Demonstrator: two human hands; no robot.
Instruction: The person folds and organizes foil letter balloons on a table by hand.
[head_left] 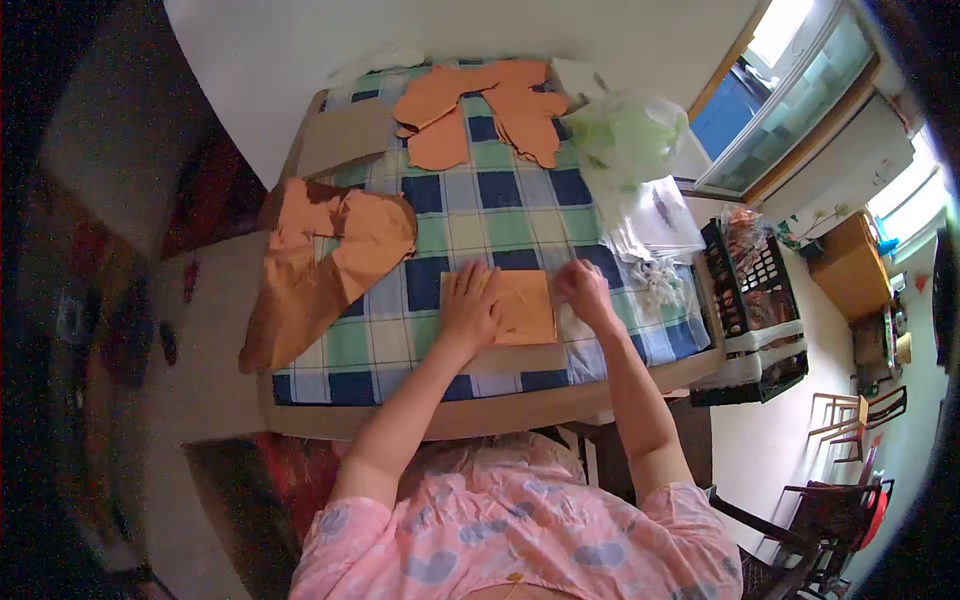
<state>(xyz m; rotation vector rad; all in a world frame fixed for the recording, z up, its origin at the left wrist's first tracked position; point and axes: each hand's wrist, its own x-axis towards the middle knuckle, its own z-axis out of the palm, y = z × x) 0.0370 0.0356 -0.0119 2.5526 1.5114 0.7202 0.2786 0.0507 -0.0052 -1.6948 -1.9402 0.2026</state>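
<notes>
left hand [470, 308] lies flat, fingers spread, on the orange piece [528, 308] near the front edge of the checked cloth [500, 190]. right hand [585, 293], fingers curled, seems to pinch its right edge; a hard tug could slide or crease it.

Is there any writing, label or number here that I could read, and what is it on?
No text can be read.
Orange sheet under the left hand: plain, no print.
White sheets beside the plastic bag: dark marks, too blurred to read.
Packets in the black crate: too small to read.
Checked tablecloth: pattern only.
</notes>
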